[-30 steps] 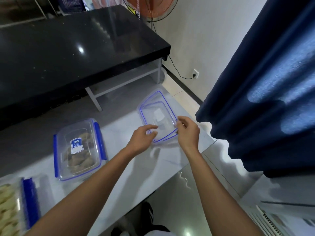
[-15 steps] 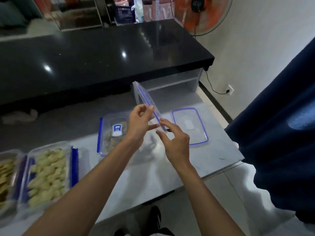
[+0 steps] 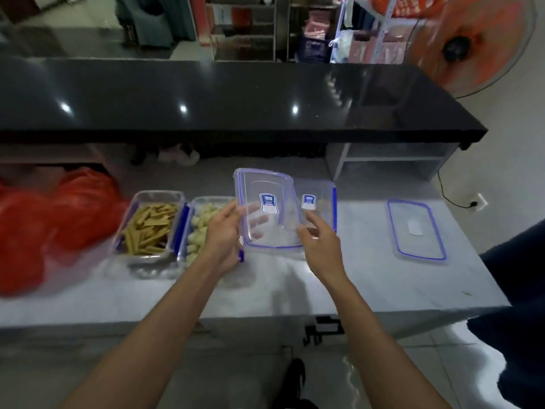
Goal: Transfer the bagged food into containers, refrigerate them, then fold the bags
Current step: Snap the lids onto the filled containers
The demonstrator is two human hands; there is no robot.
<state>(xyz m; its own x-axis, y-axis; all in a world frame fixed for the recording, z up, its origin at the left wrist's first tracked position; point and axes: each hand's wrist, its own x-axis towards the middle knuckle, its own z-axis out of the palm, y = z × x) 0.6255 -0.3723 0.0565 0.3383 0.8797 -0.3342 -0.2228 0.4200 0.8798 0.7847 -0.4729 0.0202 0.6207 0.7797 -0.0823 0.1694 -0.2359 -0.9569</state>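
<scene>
My left hand (image 3: 224, 237) grips the left edge of a clear lid with a blue seal and a label (image 3: 267, 214), held just above the white table (image 3: 362, 278). My right hand (image 3: 320, 245) is at the lid's right edge, fingers apart, thumb near its corner. Behind the lid stands a closed clear container (image 3: 323, 202) with blue clips. Left of it are two open containers, one with yellow strips (image 3: 150, 225) and one with pale round pieces (image 3: 199, 228). A second lid (image 3: 415, 228) lies flat at the right.
Red plastic bags (image 3: 59, 219) are heaped on the table's left end. A black counter (image 3: 236, 104) runs behind the table, with an orange fan (image 3: 460, 45) at its right. A dark blue curtain (image 3: 519, 290) hangs at the right edge.
I lifted one lid off the pair at the right, tilted it up and carried it left over the containers. My view swung left, bringing the open containers and red bags into sight.
</scene>
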